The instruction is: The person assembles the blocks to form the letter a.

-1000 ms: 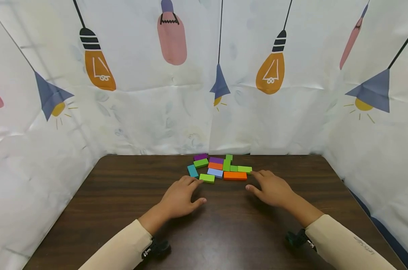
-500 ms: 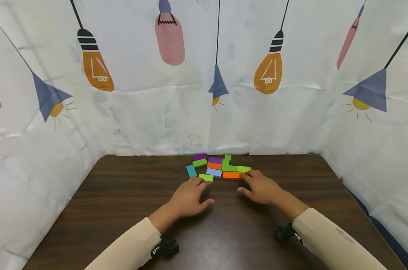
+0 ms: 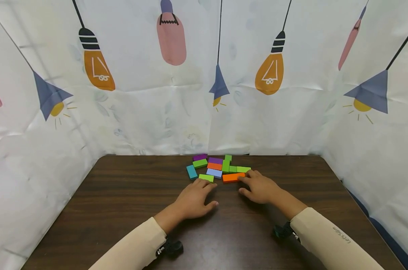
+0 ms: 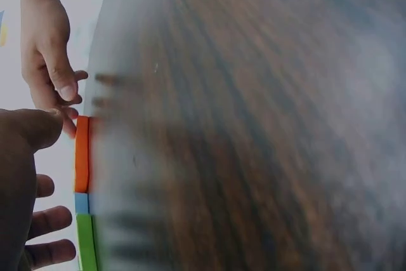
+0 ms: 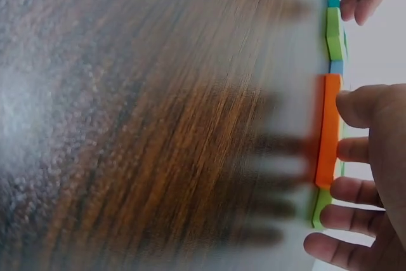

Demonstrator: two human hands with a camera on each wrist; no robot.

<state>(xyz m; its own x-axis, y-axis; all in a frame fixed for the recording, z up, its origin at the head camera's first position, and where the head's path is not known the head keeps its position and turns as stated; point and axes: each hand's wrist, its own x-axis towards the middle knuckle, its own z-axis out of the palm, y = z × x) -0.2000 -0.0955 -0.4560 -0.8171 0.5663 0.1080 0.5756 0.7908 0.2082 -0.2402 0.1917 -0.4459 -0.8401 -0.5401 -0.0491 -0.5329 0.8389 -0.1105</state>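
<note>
My right hand (image 3: 260, 188) reaches from the right with its fingers spread. Its index fingertip touches the right end of a long orange block (image 3: 231, 178), which sits slightly askew at the near edge of a flat group of coloured blocks. In the right wrist view, the thumb is beside the same orange block (image 5: 328, 128). My left hand (image 3: 194, 198) hovers over the table, fingers loosely extended and holding nothing. Just beyond its fingertips lies a light green block (image 3: 206, 177). Behind the orange block are a lime block (image 3: 243, 169) and a small green block (image 3: 233, 170).
A teal block (image 3: 192, 172), a light blue block (image 3: 214, 173), a red-orange block (image 3: 214, 166) and several green and purple blocks complete the group near the far edge of the brown table (image 3: 129, 195). A white printed curtain (image 3: 140, 123) hangs around it.
My right hand has moved left from beside the lime block onto the orange block, whose left end has shifted towards me. My left hand has drifted right and slightly nearer.
</note>
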